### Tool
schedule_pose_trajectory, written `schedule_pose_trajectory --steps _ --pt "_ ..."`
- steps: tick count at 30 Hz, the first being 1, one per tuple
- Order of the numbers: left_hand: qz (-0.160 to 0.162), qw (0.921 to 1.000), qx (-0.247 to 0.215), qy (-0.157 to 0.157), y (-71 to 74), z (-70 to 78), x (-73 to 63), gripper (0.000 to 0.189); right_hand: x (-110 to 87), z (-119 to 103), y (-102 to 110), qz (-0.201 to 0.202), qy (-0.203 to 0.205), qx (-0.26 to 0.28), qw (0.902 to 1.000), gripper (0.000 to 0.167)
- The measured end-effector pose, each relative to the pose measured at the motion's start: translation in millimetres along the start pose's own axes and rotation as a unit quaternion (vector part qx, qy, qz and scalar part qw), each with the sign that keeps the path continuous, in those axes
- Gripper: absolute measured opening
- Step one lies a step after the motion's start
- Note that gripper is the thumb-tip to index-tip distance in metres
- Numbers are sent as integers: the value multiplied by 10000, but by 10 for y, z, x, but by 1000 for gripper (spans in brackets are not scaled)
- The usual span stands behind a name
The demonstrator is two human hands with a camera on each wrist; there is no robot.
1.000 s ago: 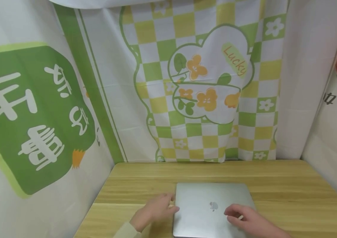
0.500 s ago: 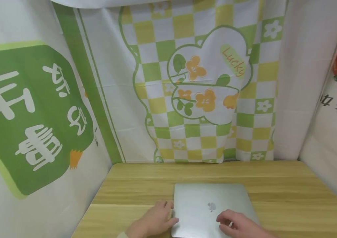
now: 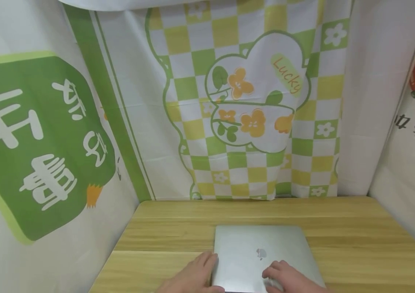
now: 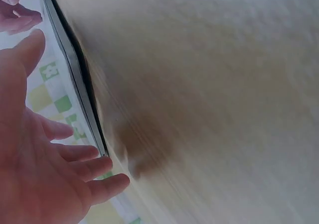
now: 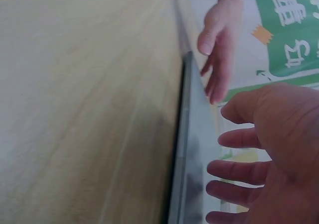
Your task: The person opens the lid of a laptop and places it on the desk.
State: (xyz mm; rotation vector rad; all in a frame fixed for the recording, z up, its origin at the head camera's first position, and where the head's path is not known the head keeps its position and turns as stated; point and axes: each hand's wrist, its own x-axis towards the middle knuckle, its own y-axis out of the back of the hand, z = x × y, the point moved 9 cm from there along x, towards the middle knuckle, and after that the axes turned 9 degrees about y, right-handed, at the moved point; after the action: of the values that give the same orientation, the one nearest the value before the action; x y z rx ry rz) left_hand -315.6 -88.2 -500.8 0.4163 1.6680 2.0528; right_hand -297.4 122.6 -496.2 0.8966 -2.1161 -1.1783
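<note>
A closed silver laptop (image 3: 240, 254) with an apple logo on its lid lies flat on the wooden table. My left hand (image 3: 194, 274) is along its left edge, fingertips right at the side and thumb by the front corner. In the left wrist view, that hand's fingers (image 4: 82, 168) are extended beside the thin laptop edge (image 4: 75, 67). Over the front part of the lid is my right hand (image 3: 289, 278), its fingers slightly bent. The right wrist view shows its fingers (image 5: 239, 171) spread loosely above the lid (image 5: 199, 149), gripping nothing.
The wood-grain table (image 3: 163, 232) stretches to both sides of the laptop and behind it. A checkered cloth curtain (image 3: 251, 167) hangs at the table's back edge. Printed white cloth walls stand close at the left (image 3: 101, 228) and right (image 3: 409, 191).
My left hand has slid along the laptop's left edge toward its front corner. My right hand has moved left and nearer to the front edge. The laptop stays closed in about the same place.
</note>
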Motion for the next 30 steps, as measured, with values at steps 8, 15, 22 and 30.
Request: schedule_pose_trajectory --steps 8,15,22,30 --pt "290 9989 372 26 -31 -36 4 100 17 -37 -93 -88 249 -766 9967 33" --pt "-213 9981 297 497 -139 -126 24 103 18 -79 -143 -60 279 -1655 9858 57" --pt "-683 9945 359 708 -210 -196 38 107 16 -73 -177 -88 389 -2430 9692 72" --pt "-516 9949 634 591 -227 -170 46 106 35 -118 -168 -376 618 -3016 9507 78"
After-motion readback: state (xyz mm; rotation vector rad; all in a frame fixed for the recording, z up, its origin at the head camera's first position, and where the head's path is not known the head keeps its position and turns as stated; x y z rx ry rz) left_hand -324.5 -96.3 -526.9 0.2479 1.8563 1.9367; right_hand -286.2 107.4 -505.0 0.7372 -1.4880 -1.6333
